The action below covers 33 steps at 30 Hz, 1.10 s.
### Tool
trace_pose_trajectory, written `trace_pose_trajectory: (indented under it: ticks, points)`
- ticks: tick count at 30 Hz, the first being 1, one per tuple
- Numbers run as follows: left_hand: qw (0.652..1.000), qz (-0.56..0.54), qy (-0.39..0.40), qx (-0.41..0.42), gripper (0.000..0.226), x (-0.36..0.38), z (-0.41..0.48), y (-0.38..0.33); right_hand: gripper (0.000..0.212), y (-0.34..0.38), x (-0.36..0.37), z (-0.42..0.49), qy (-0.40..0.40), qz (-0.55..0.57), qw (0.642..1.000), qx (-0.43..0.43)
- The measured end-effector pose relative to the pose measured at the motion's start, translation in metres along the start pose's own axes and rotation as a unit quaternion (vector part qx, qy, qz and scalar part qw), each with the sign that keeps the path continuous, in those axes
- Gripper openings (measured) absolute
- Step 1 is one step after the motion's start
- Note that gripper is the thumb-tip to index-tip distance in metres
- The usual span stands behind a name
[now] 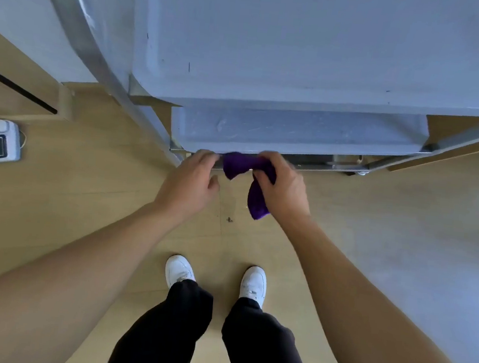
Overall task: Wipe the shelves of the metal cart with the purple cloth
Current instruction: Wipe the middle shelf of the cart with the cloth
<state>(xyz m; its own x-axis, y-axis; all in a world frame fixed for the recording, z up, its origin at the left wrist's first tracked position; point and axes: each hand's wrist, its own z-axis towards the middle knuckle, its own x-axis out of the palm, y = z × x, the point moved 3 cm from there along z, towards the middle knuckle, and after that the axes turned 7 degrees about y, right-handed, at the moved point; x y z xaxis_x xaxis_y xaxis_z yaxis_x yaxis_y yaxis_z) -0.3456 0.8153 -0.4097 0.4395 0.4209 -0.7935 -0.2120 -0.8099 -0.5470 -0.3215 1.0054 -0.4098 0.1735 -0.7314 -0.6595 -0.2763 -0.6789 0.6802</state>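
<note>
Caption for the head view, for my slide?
Left hand and right hand hold a bunched purple cloth at the grey metal cart's lower shelf.

Head-camera view. The scene is recorded through a single wide-angle camera worn on the person's head and directed steeply downward, so that both forearms are seen entering from the lower corners and the white shoes (178,269) are placed low at centre on the wooden floor (84,195). The upper half of the frame is filled at close range by the top shelf of the metal cart (303,55), while the left hand (191,179), the right hand (283,185) and the purple cloth (238,163) are framed just above centre.
</note>
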Motion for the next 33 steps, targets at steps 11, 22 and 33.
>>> trace_pose_trajectory:
  ticks: [11, 22, 33]
  points:
    - [0.962, 0.206, -0.167, 0.061, 0.022, 0.056, 0.078, 0.072, 0.033, 0.013, 0.043, 0.145, -0.086, -0.155, 0.970, -0.165]
    - [0.930, 0.162, -0.313, 0.102, 0.022, 0.076, 0.080, 0.090, 0.046, 0.006, 0.072, 0.156, -0.077, -0.369, 0.879, -0.294]
    - [0.936, 0.222, -0.272, 0.025, 0.028, 0.089, 0.054, 0.085, 0.045, 0.008, 0.087, 0.175, 0.104, -0.264, 0.872, -0.398]
